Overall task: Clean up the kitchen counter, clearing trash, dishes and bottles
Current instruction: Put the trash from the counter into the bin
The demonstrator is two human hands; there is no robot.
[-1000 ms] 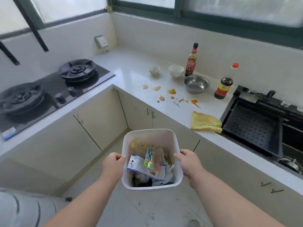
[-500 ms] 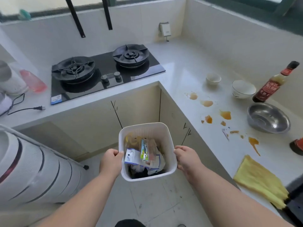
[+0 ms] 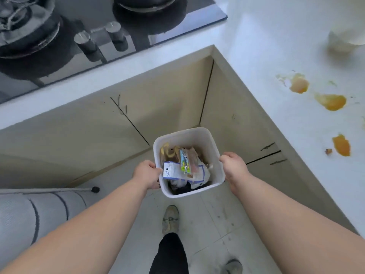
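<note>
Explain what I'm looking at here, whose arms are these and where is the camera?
The camera sits on a person's head, looking down, so the arms are that person's own. There is no machine. The left hand and right hand grip opposite sides of a white bin full of wrappers, held above the floor. A shoe shows below. The white counter bends round the corner, with a black stove at top left and orange spills at right.

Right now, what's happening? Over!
Left hand and right hand gripping white trash bin, wrappers inside. Orange spills on counter. Nothing blocking.
</note>
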